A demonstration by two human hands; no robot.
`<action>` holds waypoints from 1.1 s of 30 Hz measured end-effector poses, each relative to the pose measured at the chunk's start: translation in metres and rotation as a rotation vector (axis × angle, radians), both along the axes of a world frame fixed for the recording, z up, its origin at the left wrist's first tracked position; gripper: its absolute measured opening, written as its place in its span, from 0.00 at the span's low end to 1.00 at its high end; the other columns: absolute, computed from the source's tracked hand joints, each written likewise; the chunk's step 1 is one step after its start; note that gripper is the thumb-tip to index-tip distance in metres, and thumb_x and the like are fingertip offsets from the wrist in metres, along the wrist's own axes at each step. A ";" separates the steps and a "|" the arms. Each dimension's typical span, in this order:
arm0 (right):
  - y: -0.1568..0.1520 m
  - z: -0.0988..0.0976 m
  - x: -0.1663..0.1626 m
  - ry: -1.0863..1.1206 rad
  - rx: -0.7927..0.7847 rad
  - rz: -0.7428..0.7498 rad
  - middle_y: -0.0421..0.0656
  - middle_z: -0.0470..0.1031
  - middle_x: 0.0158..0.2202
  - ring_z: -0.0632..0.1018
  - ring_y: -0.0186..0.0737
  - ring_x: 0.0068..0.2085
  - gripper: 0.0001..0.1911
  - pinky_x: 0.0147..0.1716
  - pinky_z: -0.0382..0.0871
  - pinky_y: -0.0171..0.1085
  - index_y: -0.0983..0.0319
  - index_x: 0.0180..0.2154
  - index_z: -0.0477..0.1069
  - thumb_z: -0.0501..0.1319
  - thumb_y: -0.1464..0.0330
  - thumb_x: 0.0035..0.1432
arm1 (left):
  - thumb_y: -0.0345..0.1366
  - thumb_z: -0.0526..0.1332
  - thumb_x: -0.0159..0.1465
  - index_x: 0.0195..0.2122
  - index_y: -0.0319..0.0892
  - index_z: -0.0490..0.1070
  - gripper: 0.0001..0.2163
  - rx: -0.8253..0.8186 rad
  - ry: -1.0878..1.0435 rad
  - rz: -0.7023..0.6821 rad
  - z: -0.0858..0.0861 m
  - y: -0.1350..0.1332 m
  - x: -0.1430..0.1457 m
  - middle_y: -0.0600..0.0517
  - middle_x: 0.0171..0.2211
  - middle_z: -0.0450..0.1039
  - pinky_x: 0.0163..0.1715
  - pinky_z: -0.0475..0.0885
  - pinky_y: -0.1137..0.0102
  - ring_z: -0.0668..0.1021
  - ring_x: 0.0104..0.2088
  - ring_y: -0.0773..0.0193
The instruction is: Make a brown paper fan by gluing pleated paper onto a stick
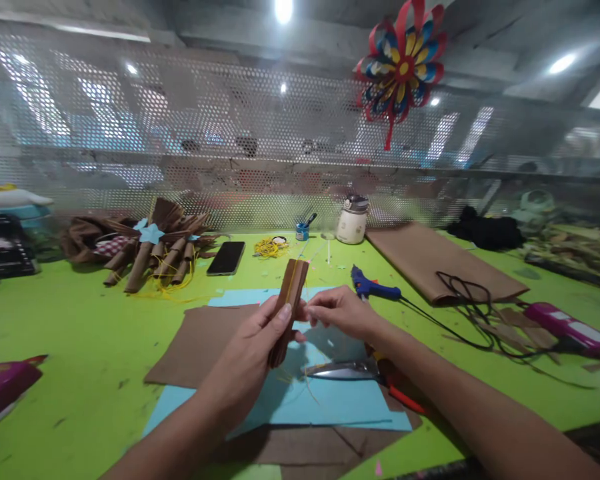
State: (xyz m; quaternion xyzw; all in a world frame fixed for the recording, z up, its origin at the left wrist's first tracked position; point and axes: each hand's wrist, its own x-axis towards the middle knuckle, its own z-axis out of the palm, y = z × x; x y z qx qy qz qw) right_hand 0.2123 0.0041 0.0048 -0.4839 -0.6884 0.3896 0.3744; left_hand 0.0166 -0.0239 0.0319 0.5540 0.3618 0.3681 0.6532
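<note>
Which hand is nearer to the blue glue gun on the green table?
Right. The right hand pinches the folded brown paper close beside the glue gun; the left hand grips that paper farther left, on its far side.

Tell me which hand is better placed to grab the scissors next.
Probably the right hand: it only pinches the folded brown paper, and the scissors lie just below it. The left hand grips the paper.

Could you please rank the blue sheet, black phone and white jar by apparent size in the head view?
1. Blue sheet.
2. Black phone and white jar look alike; the jar sits farther back, so unranked.
</note>
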 end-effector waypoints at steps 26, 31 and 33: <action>-0.056 0.009 -0.048 -0.878 0.464 0.389 0.44 0.74 0.32 0.70 0.34 0.28 0.05 0.24 0.54 0.33 0.64 0.30 0.71 0.57 0.76 0.54 | 0.37 0.59 0.61 0.40 0.37 0.68 0.10 -0.128 -0.171 0.206 -0.005 0.015 0.003 0.55 0.24 0.66 0.16 0.58 0.79 0.68 0.20 0.73; -0.033 0.035 0.002 -0.794 0.387 0.210 0.46 0.75 0.41 0.74 0.38 0.38 0.11 0.36 0.63 0.34 0.61 0.41 0.74 0.55 0.70 0.61 | 0.36 0.59 0.61 0.41 0.37 0.68 0.10 -0.142 -0.111 0.218 -0.006 0.019 0.001 0.56 0.23 0.66 0.17 0.57 0.79 0.67 0.20 0.74; -0.009 0.041 0.035 -0.893 0.293 -0.023 0.47 0.75 0.43 0.74 0.40 0.42 0.13 0.40 0.63 0.34 0.61 0.43 0.74 0.54 0.73 0.59 | 0.37 0.59 0.61 0.41 0.37 0.68 0.10 -0.154 -0.114 0.208 -0.008 0.019 0.001 0.55 0.24 0.67 0.18 0.59 0.78 0.68 0.21 0.74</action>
